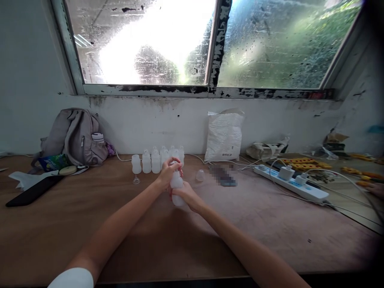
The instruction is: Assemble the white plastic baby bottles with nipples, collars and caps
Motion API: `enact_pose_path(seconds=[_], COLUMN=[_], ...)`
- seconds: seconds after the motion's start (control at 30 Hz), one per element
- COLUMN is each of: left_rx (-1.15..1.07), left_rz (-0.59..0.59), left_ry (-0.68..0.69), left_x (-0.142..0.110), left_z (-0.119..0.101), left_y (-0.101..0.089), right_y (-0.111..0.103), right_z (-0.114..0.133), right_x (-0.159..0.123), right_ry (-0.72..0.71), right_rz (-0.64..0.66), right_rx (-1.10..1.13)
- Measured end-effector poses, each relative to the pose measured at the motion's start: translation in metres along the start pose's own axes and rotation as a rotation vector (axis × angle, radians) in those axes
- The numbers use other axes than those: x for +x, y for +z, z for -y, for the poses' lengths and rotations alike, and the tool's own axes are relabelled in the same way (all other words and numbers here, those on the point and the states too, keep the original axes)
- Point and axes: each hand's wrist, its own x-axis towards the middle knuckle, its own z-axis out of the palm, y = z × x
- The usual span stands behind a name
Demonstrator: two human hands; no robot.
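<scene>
A frosted white baby bottle (177, 183) stands or is held upright just over the table in front of me. My right hand (186, 195) wraps round its lower body. At its top, the fingers of my left hand (169, 173) are closed about the neck; they hide the exact part they grip. Left of my hands is an uncapped frosted bottle (136, 164), and before it lies a clear teat (136, 179). Several similar bottles (156, 162) with teats stand in rows behind my left hand. A translucent cap (200, 175) sits to the right.
A grey backpack (72, 134) leans on the wall at left, near a black flat object (34, 191). A white plastic bag (224, 136) stands at the back. Right are a blurred phone-like object (224, 176), a power strip (291, 183) with cables, and another person's hand (376, 190).
</scene>
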Motion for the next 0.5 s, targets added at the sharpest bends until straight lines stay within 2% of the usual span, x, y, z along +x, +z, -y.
enact_pose_path(seconds=[0.1,0.2,0.27,0.3,0.37,0.43,0.5], left_rx=[0.014,-0.011,-0.023,-0.032,-0.091,-0.208,-0.309], left_rz=[-0.120,-0.235,-0.304,-0.323,-0.292,-0.159,0.011], left_ry=[0.055,0.125,0.143,0.126,0.033,-0.098,-0.190], left_x=[-0.001,-0.001,0.000,0.000,0.000,0.000,-0.001], left_z=[0.004,0.008,0.008,0.008,0.006,0.003,-0.001], left_y=[0.004,0.008,0.009,0.009,0.006,0.002,-0.001], right_y=[-0.002,-0.003,-0.005,-0.007,-0.011,-0.015,-0.017], right_z=[-0.007,-0.007,-0.001,0.003,0.012,0.019,0.021], right_x=[0.005,0.004,0.001,-0.001,-0.006,-0.012,-0.016], right_ry=[-0.115,-0.135,-0.123,-0.111,-0.040,0.096,0.220], right_rz=[-0.163,-0.315,-0.323,-0.268,-0.048,0.218,0.393], right_rx=[-0.269,-0.488,-0.498,-0.449,-0.240,0.064,0.335])
